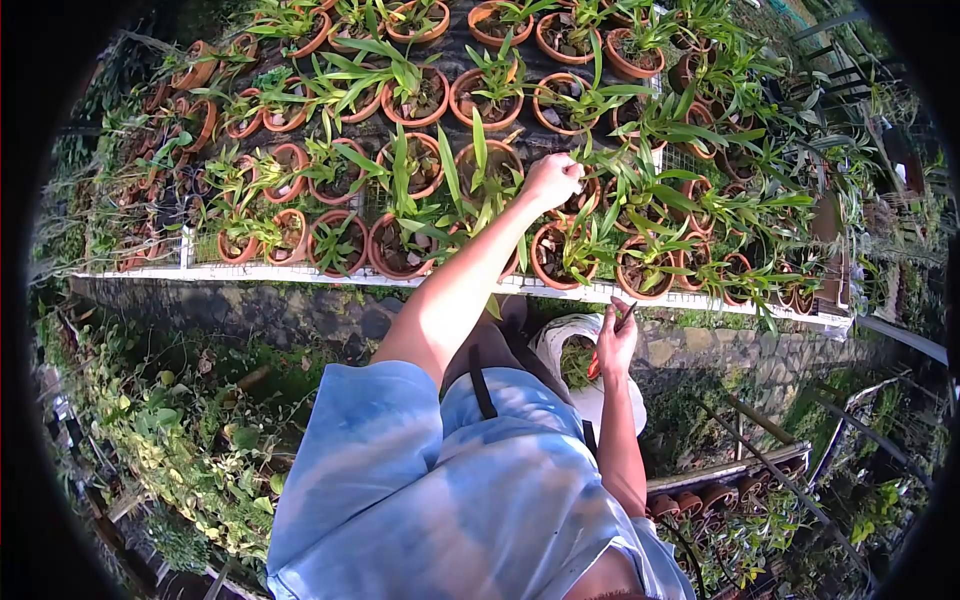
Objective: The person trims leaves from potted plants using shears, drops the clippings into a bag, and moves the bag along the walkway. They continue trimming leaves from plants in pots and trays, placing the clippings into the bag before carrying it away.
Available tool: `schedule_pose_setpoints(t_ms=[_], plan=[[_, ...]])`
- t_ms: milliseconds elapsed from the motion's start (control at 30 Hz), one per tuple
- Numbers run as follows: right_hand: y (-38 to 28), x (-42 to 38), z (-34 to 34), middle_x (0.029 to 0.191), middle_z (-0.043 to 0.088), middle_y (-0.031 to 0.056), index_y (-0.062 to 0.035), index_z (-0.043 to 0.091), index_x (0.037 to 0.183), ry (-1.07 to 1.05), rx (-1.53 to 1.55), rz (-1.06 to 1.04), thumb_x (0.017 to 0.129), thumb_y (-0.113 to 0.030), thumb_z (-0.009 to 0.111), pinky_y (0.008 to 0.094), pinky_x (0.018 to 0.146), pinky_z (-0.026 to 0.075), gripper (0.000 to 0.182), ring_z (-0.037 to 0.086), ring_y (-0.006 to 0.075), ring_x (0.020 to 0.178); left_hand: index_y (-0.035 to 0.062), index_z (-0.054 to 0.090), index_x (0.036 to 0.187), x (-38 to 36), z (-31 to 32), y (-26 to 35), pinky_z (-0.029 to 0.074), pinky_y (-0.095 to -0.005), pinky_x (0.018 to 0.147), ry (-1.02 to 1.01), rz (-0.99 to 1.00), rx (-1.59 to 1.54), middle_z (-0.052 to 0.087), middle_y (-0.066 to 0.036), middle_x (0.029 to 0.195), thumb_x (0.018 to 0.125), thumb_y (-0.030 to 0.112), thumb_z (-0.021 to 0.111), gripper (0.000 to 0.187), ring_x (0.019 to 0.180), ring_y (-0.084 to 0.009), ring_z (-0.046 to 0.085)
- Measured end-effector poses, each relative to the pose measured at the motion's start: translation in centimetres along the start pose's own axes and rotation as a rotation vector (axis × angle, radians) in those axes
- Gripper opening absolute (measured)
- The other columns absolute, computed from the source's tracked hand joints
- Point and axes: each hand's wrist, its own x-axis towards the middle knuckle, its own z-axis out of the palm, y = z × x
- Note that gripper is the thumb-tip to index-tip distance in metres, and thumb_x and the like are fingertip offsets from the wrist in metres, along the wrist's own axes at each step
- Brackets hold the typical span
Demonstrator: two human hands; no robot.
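My left hand (553, 181) reaches over the potted plants, its fingers curled together among leaves above a terracotta pot (583, 205). What those fingers pinch is too small to make out. Lower down, at the front edge of the bench, my right hand (617, 346) is closed around a hand tool (627, 317) with a dark tip and an orange-red part showing below the palm. Beside that hand, a white bucket (553, 342) with green cuttings (577, 362) inside stands below the bench. A potted plant (646, 268) sits just beyond my right hand.
Rows of terracotta pots (400, 248) with strap-leaved plants cover the mesh bench. Its white front rail (330, 280) runs across in front of my body. A low stone wall (330, 312) lies beneath, with leafy plants (180, 425) at left and a shelf of pots (720, 492) at lower right.
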Motion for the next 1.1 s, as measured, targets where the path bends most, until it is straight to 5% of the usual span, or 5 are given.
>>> schedule_pose_setpoints(t_ms=[233,600,733,900,1100], plan=[[5.5,0.1,0.9,0.075,0.054,0.0005,0.0003,0.062,0.113,0.092,0.015,0.052,0.103,-0.036,0.059,0.0274,0.053,0.045,0.038,0.049,0.0081,0.062,0.0069,0.064,0.086,-12.5,1.6,-1.3,0.041,-0.0272,0.066,-0.085,-0.092,-0.454,0.055,0.004,0.076,0.098,0.021,0.056,0.021,0.069,-0.0064,0.049],[5.6,-6.4,3.7,0.084,0.065,0.0102,0.0034,0.061,0.106,0.19,-0.019,0.031,0.102,-0.029,0.059,0.0354,0.076,0.05,0.032,0.062,0.019,0.08,-0.0015,0.053,0.084,-20.4,-0.3,-4.2,0.04,-0.0323,0.063,-0.23,0.039,-0.122,0.045,-0.005,0.068,0.102,0.023,0.051,0.03,0.067,-0.0105,0.044],[7.2,-6.1,5.5,0.073,0.048,-0.0048,-0.0025,0.058,0.102,0.086,0.151,-0.054,0.106,-0.019,0.052,0.0244,0.054,0.036,0.018,0.041,0.0047,0.061,-0.0001,0.059,0.083,-18.9,-3.7,-0.8,0.04,-0.0396,0.055,-0.082,0.207,-0.03,0.058,-0.015,0.063,0.103,0.026,0.057,0.033,0.055,-0.0231,0.056],[-0.5,-9.9,2.8,0.08,0.046,-0.002,-0.0026,0.05,0.124,-0.41,0.96,0.298,0.099,-0.003,0.044,0.0282,0.07,0.048,0.026,0.045,0.0106,0.069,-0.0009,0.067,0.091,-16.2,-10.1,6.1,0.048,-0.0373,0.06,0.08,0.423,0.073,0.067,-0.013,0.07,0.103,0.029,0.057,0.034,0.062,-0.0218,0.063],[-0.4,-13.6,1.0,0.108,0.062,0.0117,0.0043,0.051,0.132,-0.653,0.972,0.349,0.1,-0.005,0.048,0.0341,0.089,0.056,0.034,0.065,0.0229,0.102,0.0012,0.07,0.091,-17.1,-9.7,4.9,0.046,-0.0388,0.062,-0.095,0.289,0.258,0.067,-0.014,0.073,0.1,0.036,0.06,0.037,0.065,-0.0209,0.064]])
